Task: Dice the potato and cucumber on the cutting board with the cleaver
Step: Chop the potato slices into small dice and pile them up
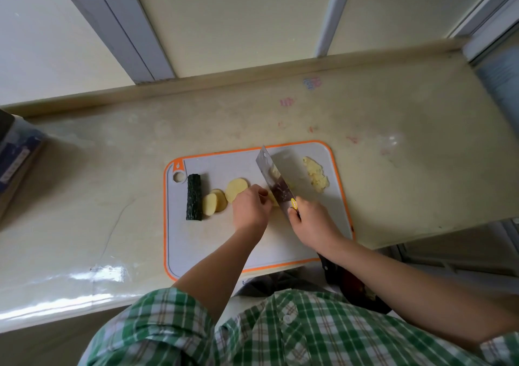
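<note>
Cucumber piece (194,196), 3 potato slices (220,198) and tilted cleaver (276,181) occupy the cutting board (247,160).

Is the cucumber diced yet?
No, the cucumber lies in one piece at the board's left end, beside potato slices.

Beige countertop (112,169) w/ coloured smudges (311,82) — blue box (16,158) at left.

The left hand (250,208) and cleaver (273,176) hide most of the potato piece (272,199).
</note>
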The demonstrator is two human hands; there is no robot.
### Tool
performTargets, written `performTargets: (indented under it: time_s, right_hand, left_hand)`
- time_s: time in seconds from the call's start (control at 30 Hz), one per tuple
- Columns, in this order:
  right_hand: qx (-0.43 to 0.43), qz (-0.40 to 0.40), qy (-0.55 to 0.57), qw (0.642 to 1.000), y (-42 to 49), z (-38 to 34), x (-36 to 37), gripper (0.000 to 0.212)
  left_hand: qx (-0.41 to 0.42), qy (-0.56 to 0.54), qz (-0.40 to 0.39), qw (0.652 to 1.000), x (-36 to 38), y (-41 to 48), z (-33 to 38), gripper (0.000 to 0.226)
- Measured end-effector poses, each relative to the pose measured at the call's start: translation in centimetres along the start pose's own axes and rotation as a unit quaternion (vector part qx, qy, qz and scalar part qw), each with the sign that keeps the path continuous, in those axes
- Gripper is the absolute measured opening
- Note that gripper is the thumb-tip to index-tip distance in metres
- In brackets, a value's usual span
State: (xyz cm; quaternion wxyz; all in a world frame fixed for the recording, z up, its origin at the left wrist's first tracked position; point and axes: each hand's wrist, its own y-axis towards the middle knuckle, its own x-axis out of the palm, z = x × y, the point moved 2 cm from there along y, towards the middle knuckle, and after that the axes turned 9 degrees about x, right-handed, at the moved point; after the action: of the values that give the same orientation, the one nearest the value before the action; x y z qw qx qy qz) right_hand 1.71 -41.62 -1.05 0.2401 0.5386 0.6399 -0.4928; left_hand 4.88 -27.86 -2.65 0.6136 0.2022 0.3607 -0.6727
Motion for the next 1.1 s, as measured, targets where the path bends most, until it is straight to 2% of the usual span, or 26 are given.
performTargets:
  time_s: [0.23, 0.57, 0.83, 1.0, 1.1]
  right_hand:
    - [0.011, -0.007, -0.004, 1.000, -0.4, -0.3, 0.9, 0.018]
    - [0.021, 0.001, 0.015, 1.000, 0.1, -0.5, 1.8, 0.017]
    - [0.024, 0.017, 0.047, 0.998, 1.3, -0.1, 0.6, 0.017]
    - [0.032, 0.009, 0.119, 0.992, 1.0, 0.1, -1.6, 0.019]
    - [-0.005, -0.016, 0.058, 0.998, -0.3, 0.3, -0.5, 0.016]
  left_hand:
    - [-0.040, -0.019, -0.007, 0.999, 0.4, 0.6, -0.1, 0.014]
    - [-0.051, -0.033, -0.014, 0.998, 0.6, 1.0, -0.2, 0.011]
    - [-0.009, 0.002, -0.033, 0.999, 0.1, 1.0, -0.2, 0.015]
    - [0.023, 0.016, 0.008, 1.000, -1.1, 0.6, -0.8, 0.014]
    - [0.008, 0.022, 0.033, 0.999, -1.7, 0.4, -1.2, 0.010]
